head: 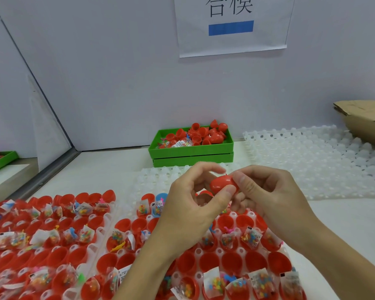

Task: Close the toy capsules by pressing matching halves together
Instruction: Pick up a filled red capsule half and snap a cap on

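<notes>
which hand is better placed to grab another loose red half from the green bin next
Probably the left hand. Only its thumb and fingertips touch the red capsule, while the right hand pinches it more fully. The green bin lies straight ahead, slightly left of the capsule.

Pale wall (117,83) standing behind white bench (108,169); paper sign (232,24) hanging up top, cardboard (364,124) sitting at right edge.

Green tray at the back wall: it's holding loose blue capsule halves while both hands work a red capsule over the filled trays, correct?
Not quite. In the head view the green tray holds loose red halves, not blue. The rest stands: the left hand and right hand hold a red capsule over the filled trays.
</notes>
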The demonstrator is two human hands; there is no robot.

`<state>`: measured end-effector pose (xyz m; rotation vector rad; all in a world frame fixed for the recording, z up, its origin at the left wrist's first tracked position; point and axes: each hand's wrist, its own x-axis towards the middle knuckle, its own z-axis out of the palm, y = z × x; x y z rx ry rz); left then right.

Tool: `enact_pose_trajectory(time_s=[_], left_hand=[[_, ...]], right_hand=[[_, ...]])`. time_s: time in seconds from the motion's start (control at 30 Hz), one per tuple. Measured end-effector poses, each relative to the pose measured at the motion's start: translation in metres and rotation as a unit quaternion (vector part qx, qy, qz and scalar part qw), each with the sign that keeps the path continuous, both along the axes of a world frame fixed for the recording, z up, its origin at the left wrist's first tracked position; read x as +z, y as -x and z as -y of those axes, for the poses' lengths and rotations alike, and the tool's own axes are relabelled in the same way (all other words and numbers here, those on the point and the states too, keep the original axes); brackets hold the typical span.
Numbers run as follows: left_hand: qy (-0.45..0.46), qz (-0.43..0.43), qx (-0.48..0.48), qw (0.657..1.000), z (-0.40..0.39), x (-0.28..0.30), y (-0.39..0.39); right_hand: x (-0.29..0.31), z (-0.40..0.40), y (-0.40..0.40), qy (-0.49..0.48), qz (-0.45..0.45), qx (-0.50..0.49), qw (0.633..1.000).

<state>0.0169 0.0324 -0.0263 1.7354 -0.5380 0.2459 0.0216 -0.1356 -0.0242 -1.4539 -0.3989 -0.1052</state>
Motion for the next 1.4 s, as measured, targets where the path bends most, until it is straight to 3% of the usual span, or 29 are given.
enact_pose_trajectory(time_s=[0.17, 0.57, 0.77, 1.4], left_hand=[[-0.014, 0.010, -0.022, 1.000, -0.0040, 0.0023, 0.0008], [0.074, -0.037, -0.042, 0.996, -0.0005, 0.0025, -0.0010], [0.078, -0.043, -0.080, 0.993, -0.0025, 0.0043, 0.0019], [0.066, -0.026, -0.044, 0.996, 0.0013, 0.0032, 0.0030]], right_hand=[[0.0020, -0.0001, 0.0010, -0.006, -0.006, -0.001, 1.000], [0.0021, 0.0049, -0.0010, -0.024, -0.013, 0.052, 0.998], [0.0000, 0.0059, -0.0019, 0.001, 0.011, 0.018, 1.000], [-0.0026, 0.0053, -0.0021, -0.017, 0.001, 0.046, 0.999]])
